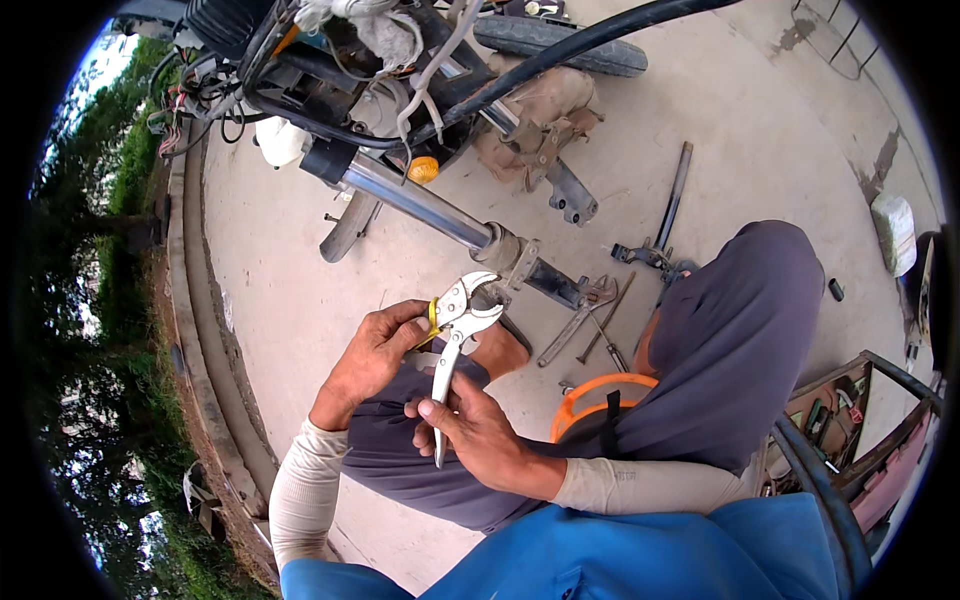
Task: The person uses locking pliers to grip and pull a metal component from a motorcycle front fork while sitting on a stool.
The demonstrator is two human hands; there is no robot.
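Note:
A pair of silver locking pliers [465,315] with yellow on one handle is held between my hands, jaws apart, just below the chrome front fork tube [420,208] of a partly dismantled motorcycle [370,90]. My left hand [372,365] grips the pliers near the yellow-marked handle, thumb along it. My right hand [478,440] is closed around the long silver handle lower down, with the thumb on its side. The fork's bottom bracket [555,285] is behind the pliers' head, partly hidden by it.
On the concrete lie an adjustable wrench [560,335], a long bolt [605,325] and a handlebar tube [674,195]. An orange plastic object [585,395] sits between my legs. A metal tool tray [825,420] is at right, a white block [893,235] farther off, a curb [200,330] at left.

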